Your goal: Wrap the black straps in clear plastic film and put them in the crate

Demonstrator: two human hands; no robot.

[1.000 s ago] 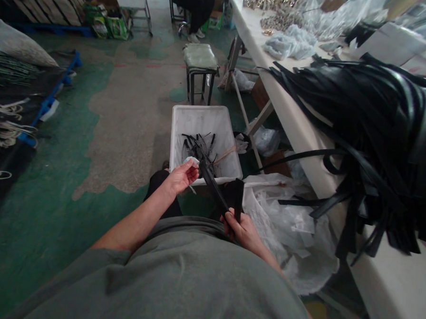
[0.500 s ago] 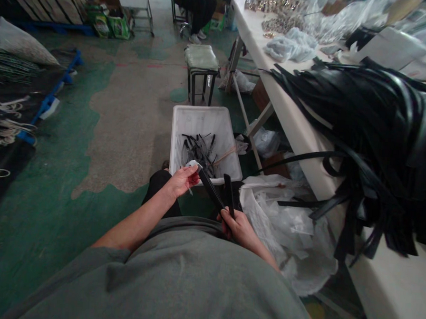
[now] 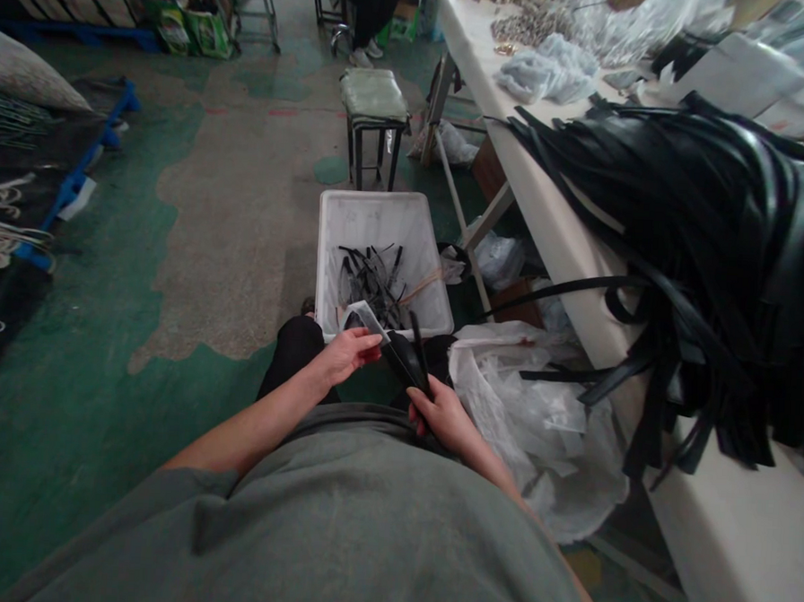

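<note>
Above my lap, my left hand (image 3: 351, 356) pinches a pale translucent strip (image 3: 367, 315), which bends in a loop beyond the fingertips. The strip meets the upper end of a black strap (image 3: 407, 362); whether the two are joined there I cannot tell. My right hand (image 3: 437, 412) is closed round the lower part of the strap, and a narrower black end stands up beside it. Just beyond both hands, a white plastic bin (image 3: 370, 208) holds thin black offcuts (image 3: 374, 282).
At right, a big heap of black straps (image 3: 709, 227) hangs over the edge of a white table (image 3: 578, 283). Below it sits a clear plastic bag (image 3: 537, 425). A padded stool (image 3: 374, 97) stands behind the bin. Blue pallets (image 3: 78, 181) lie at left; a seated person (image 3: 369, 12) is farther back.
The pale strip now extends in a longer loop past my left fingers. The black strap's free end has swung toward the other part. The whole view has shifted slightly.
</note>
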